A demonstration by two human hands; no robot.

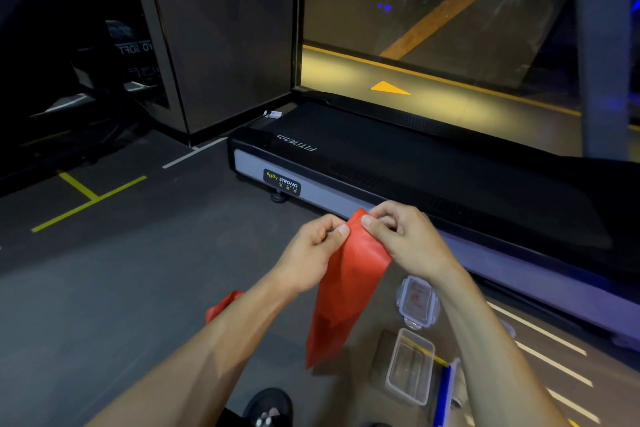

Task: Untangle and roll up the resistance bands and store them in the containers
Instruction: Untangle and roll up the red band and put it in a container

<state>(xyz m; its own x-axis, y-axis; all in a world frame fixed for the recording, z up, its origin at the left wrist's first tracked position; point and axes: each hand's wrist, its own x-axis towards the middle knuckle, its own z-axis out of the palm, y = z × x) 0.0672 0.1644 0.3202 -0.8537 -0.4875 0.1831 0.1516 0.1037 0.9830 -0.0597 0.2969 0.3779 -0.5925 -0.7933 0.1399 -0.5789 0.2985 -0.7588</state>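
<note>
Both hands, left hand and right hand, pinch the red band's top edge; a loose start could let the roll unravel.

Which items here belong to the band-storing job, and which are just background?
Job: red resistance band, pinched by left hand and right hand; open clear container; clip-lock lid.

Background: treadmill; black shoe; yellow floor tape.

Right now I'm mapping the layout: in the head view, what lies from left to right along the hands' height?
Yellow floor tape → left hand → red resistance band → right hand → treadmill.
</note>
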